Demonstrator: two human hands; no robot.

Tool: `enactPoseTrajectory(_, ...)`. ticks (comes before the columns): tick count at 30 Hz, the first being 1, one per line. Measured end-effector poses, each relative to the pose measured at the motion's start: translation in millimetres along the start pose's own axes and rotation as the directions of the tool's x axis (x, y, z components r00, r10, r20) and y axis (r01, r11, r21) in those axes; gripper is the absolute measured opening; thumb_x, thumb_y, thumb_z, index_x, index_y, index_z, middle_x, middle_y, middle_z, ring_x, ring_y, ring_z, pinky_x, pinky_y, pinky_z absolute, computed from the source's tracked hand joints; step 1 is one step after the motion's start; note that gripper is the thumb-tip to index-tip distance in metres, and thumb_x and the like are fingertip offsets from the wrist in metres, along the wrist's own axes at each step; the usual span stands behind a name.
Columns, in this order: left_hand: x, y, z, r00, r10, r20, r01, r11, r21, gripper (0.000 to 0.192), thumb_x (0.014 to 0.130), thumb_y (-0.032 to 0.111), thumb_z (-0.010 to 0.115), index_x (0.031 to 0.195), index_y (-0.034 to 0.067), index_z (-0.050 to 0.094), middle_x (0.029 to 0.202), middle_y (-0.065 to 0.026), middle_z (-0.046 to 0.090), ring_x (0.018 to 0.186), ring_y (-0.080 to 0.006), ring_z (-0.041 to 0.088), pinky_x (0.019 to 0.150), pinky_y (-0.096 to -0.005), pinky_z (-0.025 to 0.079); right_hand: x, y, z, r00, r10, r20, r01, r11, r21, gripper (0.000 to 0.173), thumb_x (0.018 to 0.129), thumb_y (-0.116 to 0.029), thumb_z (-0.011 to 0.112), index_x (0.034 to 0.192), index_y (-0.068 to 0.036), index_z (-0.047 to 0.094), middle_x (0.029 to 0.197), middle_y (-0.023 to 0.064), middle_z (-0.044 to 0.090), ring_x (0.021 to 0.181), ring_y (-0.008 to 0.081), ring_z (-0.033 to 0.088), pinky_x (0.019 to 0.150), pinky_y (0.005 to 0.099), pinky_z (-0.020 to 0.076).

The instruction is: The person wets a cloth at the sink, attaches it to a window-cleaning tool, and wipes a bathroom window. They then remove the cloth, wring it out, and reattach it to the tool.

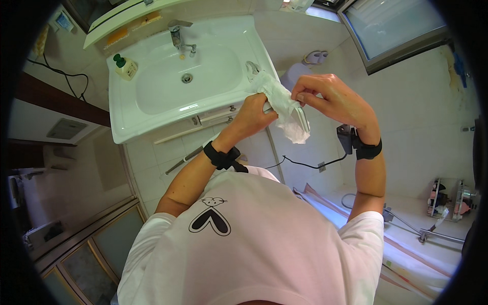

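Note:
What looks like a flat mop head (pixel 301 119) is held up at the basin's right front corner. A thin white wipe or cloth (pixel 275 91) wraps over it, hanging crumpled past its near end. My left hand (pixel 254 117) grips the head's underside, close to where a pole (pixel 192 154) seems to meet it. That pole runs back beneath my left forearm, and the joint is hidden by the hand. On the right edge of the cloth, the thumb and fingers of my right hand (pixel 320 95) pinch the fabric near the head's near end.
A white washbasin (pixel 160 91) with a metal faucet (pixel 177 34) stands ahead. A green-capped pump bottle (pixel 125 68) sits on its left rim. Drawers (pixel 215 117) are below. To the right are a lilac bucket-like object (pixel 295 74), slippers (pixel 315 57) and an open window (pixel 392 26).

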State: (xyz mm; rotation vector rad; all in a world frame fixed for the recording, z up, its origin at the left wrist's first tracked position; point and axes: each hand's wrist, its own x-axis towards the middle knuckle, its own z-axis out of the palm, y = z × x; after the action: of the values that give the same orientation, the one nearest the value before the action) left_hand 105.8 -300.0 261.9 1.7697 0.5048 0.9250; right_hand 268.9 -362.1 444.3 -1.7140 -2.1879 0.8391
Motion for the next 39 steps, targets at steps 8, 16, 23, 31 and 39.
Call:
enactPoseTrajectory(8, -0.3, -10.0, 1.2, 0.995, 0.071, -0.064, -0.066, 0.995, 0.079, 0.024, 0.069, 0.009, 0.064, 0.089, -0.004, 0.064, 0.081, -0.021, 0.067, 0.075, -0.038, 0.065, 0.068, -0.0416, 0.051, -8.7, 0.7, 3.3, 0.998, 0.003, -0.056, 0.0, 0.999, 0.054, 0.012, 0.093, -0.007, 0.053, 0.098, -0.001, 0.062, 0.085, 0.0093, 0.064, 0.078, 0.0183, 0.062, 0.069, 0.03, 0.0498)
enactPoseTrajectory(16, 6.7, -7.3, 2.6, 0.968, 0.186, -0.169, -0.173, 0.981, 0.089, 0.026, 0.071, 0.015, 0.076, 0.087, -0.001, 0.065, 0.079, -0.0184, 0.068, 0.069, -0.0374, 0.065, 0.064, -0.0427, 0.051, -20.7, -9.9, 19.0, 0.967, 0.018, -0.255, -0.03, 0.999, -0.042, 0.013, 0.092, -0.004, 0.057, 0.103, 0.001, 0.06, 0.093, 0.0123, 0.065, 0.084, 0.024, 0.064, 0.078, 0.033, 0.0515)
enactPoseTrajectory(23, 13.4, -13.0, 0.9, 0.953, 0.193, -0.235, -0.155, 0.973, 0.171, 0.027, 0.072, 0.017, 0.078, 0.088, -0.001, 0.065, 0.079, -0.017, 0.068, 0.07, -0.0364, 0.065, 0.063, -0.0422, 0.052, -18.5, -7.5, 82.8, 0.739, -0.209, -0.64, -0.046, 0.933, -0.358, 0.038, 0.074, 0.005, 0.069, 0.109, -0.006, 0.06, 0.098, 0.0125, 0.061, 0.088, 0.0309, 0.06, 0.071, 0.0377, 0.0488)
enactPoseTrajectory(31, 14.8, -14.5, 3.2, 0.949, 0.203, -0.241, -0.151, 0.964, 0.219, 0.033, 0.073, 0.025, 0.08, 0.089, 0.0, 0.065, 0.078, -0.0163, 0.068, 0.07, -0.0377, 0.065, 0.062, -0.0443, 0.053, -1.9, 4.7, 116.5, 0.485, -0.407, -0.774, -0.222, 0.798, -0.56, 0.028, 0.07, -0.006, 0.074, 0.096, -0.015, 0.069, 0.099, 0.0043, 0.061, 0.087, 0.0247, 0.057, 0.079, 0.0413, 0.042)
enactPoseTrajectory(39, 10.7, -18.0, 2.3, 0.946, 0.196, -0.257, -0.148, 0.97, 0.195, 0.029, 0.074, 0.017, 0.078, 0.091, -0.001, 0.063, 0.086, -0.0187, 0.068, 0.077, -0.0397, 0.065, 0.067, -0.0427, 0.052, 6.7, -4.3, 142.7, 0.409, -0.444, -0.797, -0.347, 0.733, -0.586, 0.028, 0.072, -0.014, 0.074, 0.099, -0.021, 0.072, 0.099, -0.0088, 0.063, 0.093, 0.0156, 0.052, 0.082, 0.0366, 0.0337)
